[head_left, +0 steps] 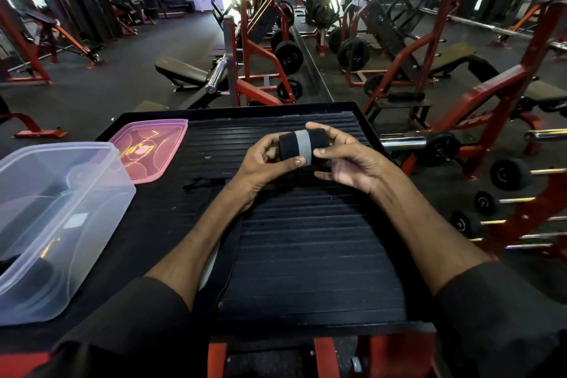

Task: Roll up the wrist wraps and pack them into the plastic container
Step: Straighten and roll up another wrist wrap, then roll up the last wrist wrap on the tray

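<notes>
Left hand (267, 159) curled round the left end of a rolled wrist wrap (302, 144), thumb pressed on its near side. Right hand (343, 159) gripping the right end, index finger over the far side, thumb at the near edge. Roll black with a grey band, held over the far part of a black ribbed platform (306, 248). Second wrist wrap (230, 233) unrolled, flat on the platform, partly under the left forearm. To the left, a pink lid (150, 147), flat. Nearer and further left, a clear plastic container (61, 224), open-topped, well apart from the roll. Beyond, red-framed gym machines (260, 52) and a barbell (217, 74) on a dark floor.
</notes>
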